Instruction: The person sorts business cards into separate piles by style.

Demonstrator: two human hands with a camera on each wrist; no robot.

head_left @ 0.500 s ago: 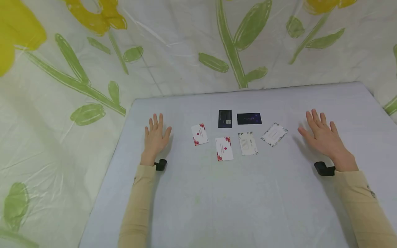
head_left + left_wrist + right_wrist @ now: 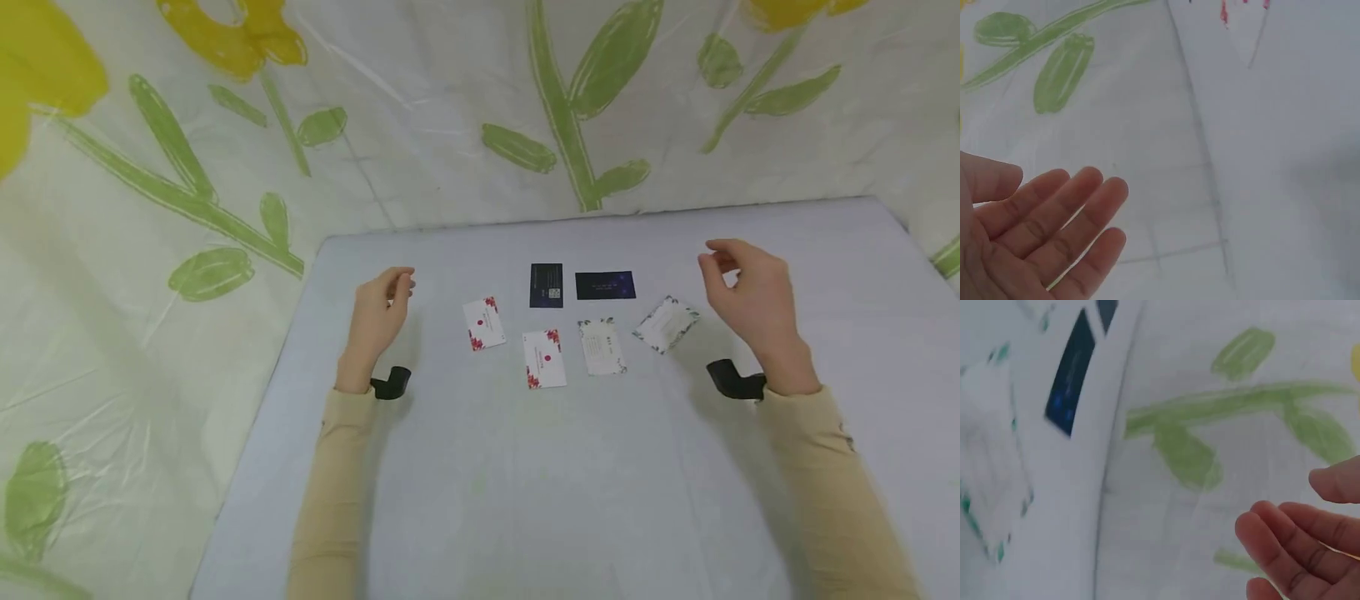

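Left hand [image 2: 379,318] and right hand [image 2: 756,293]: loosely curled, empty. The rightmost card [image 2: 666,324] lies just left of the latter — long axis slanting toward the worktop's [image 2: 585,483] far edge.

In the head view, soft light is spreading evenly; both sleeves [image 2: 327,492] are casting faint shadows inward on the table [image 2: 525,500]. The flowered sheet [image 2: 420,158] is shining slightly. Wrist views are looking dimmer, the cards [image 2: 1072,375] blurring.

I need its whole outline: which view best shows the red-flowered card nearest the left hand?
Head view, which shows the whole red-flowered card. Left wrist catches only a blurred part at the top edge; right wrist shows none of it.
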